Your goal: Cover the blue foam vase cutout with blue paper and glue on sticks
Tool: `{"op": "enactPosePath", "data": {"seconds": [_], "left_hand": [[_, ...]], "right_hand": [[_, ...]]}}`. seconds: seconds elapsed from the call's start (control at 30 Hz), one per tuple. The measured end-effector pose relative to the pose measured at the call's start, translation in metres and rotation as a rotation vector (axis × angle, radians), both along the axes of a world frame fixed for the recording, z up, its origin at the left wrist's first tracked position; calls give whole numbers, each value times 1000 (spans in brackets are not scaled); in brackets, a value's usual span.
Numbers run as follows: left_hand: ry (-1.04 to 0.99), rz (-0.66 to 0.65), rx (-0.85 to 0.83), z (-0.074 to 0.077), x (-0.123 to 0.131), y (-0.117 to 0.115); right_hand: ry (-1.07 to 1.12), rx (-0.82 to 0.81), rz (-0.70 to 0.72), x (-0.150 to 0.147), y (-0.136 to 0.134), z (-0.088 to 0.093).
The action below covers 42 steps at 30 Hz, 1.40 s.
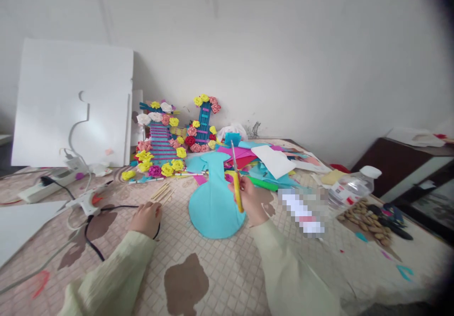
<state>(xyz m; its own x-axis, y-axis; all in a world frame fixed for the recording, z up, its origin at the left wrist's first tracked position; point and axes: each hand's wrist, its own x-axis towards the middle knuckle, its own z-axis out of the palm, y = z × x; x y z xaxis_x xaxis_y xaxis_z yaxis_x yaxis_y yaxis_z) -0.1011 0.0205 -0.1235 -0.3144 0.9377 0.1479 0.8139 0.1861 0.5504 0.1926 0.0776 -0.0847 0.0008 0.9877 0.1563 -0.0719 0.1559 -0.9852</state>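
Yellow-handled scissors (237, 192) in the right hand (250, 197), over a blue cut-out (211, 209)

The right hand closes around the scissors' handles, blades toward the back edge of the counter (227, 273); the cut-out lies mid-counter, its neck toward that edge. The left hand (146, 216) rests with fingers curled by a black cable (120, 206); whether it grips anything I cannot tell. Paper scraps (275, 161) lie near the back edge, a bottle (349, 190) near the right edge
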Motion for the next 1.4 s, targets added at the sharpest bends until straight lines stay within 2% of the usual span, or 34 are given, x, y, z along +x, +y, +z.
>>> {"op": "enactPosePath", "data": {"seconds": [0.1, 0.2, 0.37, 0.47, 0.73, 0.87, 1.13, 1.4], "left_hand": [[126, 3, -49, -6, -1, 0], [198, -22, -85, -8, -6, 1], [220, -67, -134, -7, -16, 6], [215, -81, -154, -5, -21, 8], [155, -115, -198, 8, -39, -1], [175, -112, -193, 11, -38, -2], [255, -71, -164, 0, -18, 20], [311, -83, -153, -3, -10, 25]], "right_hand": [[9, -2, 47, -25, 5, -3], [11, -7, 74, -37, 3, -14], [2, -27, 115, -32, -3, -39], [10, -31, 107, -26, -3, -46], [18, -79, 58, -26, -3, -46], [-21, -64, 61, -25, -5, -47], [-22, -43, 91, -26, -4, -53], [-30, -66, 101, -28, -6, -55]]}}
